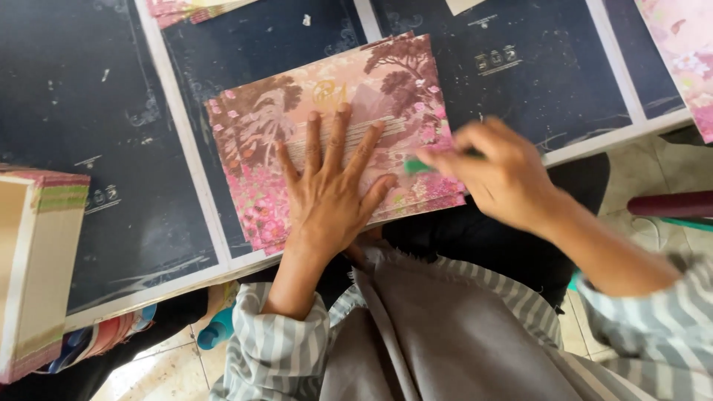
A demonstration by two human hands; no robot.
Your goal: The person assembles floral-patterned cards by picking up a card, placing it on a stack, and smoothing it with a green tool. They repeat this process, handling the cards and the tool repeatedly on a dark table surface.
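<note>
A pink card point(260, 122) printed with trees, flowers and a gold emblem lies on top of a small stack on the dark work surface point(82, 89). My left hand point(330, 189) presses flat on the card, fingers spread. My right hand point(497, 174) is blurred at the card's right edge and grips a small green tool point(417, 166), its tip touching the card.
A tall stack of cards point(33, 267) stands at the left edge. More pink printed sheets lie at the top left point(186, 9) and the far right point(687, 52). White strips point(186, 141) divide the dark panels. A maroon bar point(668, 204) sits over tiled floor at the right.
</note>
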